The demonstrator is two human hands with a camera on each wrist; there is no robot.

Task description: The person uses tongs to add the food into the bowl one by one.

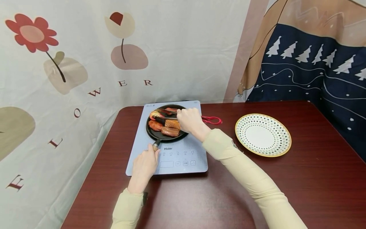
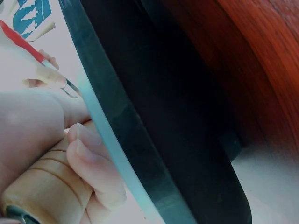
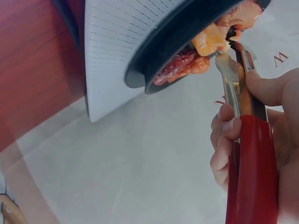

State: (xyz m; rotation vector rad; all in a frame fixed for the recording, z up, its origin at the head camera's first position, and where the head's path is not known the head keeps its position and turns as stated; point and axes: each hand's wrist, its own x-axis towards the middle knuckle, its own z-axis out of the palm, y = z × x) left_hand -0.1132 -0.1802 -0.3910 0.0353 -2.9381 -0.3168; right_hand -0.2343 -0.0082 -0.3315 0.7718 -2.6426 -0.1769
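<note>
In the head view my left hand (image 1: pixel 144 163) grips the frying pan's handle (image 1: pixel 156 145); the left wrist view shows fingers wrapped around its wooden grip (image 2: pixel 51 184). The black frying pan (image 1: pixel 183 136) sits on a pale blue induction cooktop (image 1: pixel 137 160). My right hand (image 1: pixel 190 121) holds red-handled tongs (image 3: pixel 254 172) across the pan. Their tips touch or hover just by an orange-and-yellow piece of food (image 1: pixel 155 114) at the pan's left side; whether they pinch it I cannot tell. Also in the pan are a sausage (image 1: pixel 170 131), a salmon-like piece (image 1: pixel 173 124) and a reddish-brown meat piece (image 1: pixel 155 125).
A dotted plate (image 1: pixel 259 136) with a yellow rim lies right of the cooktop on the dark red wooden table (image 1: pixel 228 197). Behind the table hangs a printed cloth (image 1: pixel 183 47). The cooktop's front edge carries touch controls.
</note>
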